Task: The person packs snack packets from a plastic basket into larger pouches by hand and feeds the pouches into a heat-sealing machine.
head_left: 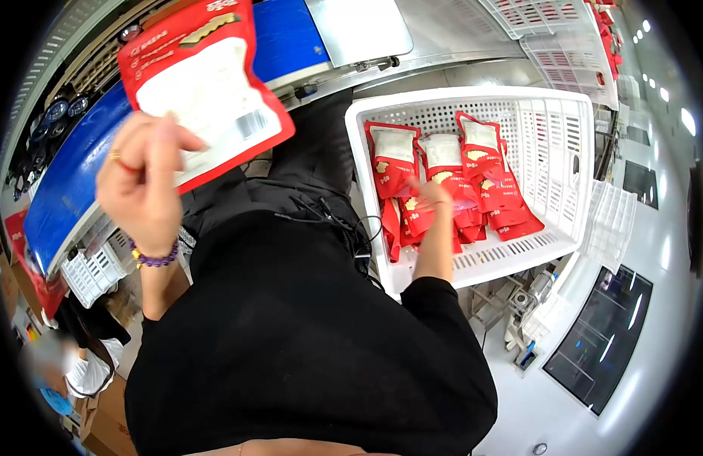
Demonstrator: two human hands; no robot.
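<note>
My left hand [145,171] is closed on the edge of a red and white food pouch [214,91], pinched between thumb and fingers. It is raised above the blue conveyor belt, its white panel with a barcode facing me. My right hand [433,196] is inside a white plastic basket [549,144], over the red pouches [442,163] there. Motion smears its fingers, so whether they grip a pouch does not show. Several pouches lie in the basket, overlapping in rows, with white panels on the upper ones.
The blue conveyor belt [66,201] curves along the left, beside a metal plate [359,30]. White crates [568,53] with red pouches stand at the upper right. Another person [93,365] is at the lower left, near cardboard boxes [108,418].
</note>
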